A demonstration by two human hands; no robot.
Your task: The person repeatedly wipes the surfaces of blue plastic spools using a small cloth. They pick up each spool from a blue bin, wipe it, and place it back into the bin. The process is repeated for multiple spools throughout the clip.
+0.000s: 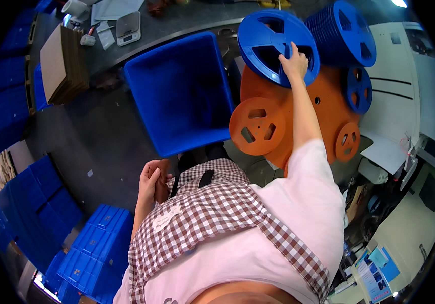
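With my right arm stretched forward, my right hand (295,63) grips a large blue plastic reel (279,39) by a spoke beside one of its openings. The reel lies tilted over large orange reels (303,109), and part of its far side rests near a stack of blue reels (323,38). Close to my waist, my left hand (150,178) is closed around a reddish-brown object (162,188) whose kind I cannot make out. Between the hands and ahead stands a deep blue bin (159,76); no contents show in it.
A smaller orange reel (273,115) lies beside the bin's right edge. At the far left are a grey workbench (177,24), a small scale (128,29) and stacked cardboard sheets (58,66). Blue crates (96,248) stand at the lower left, a white machine (392,66) at the right.
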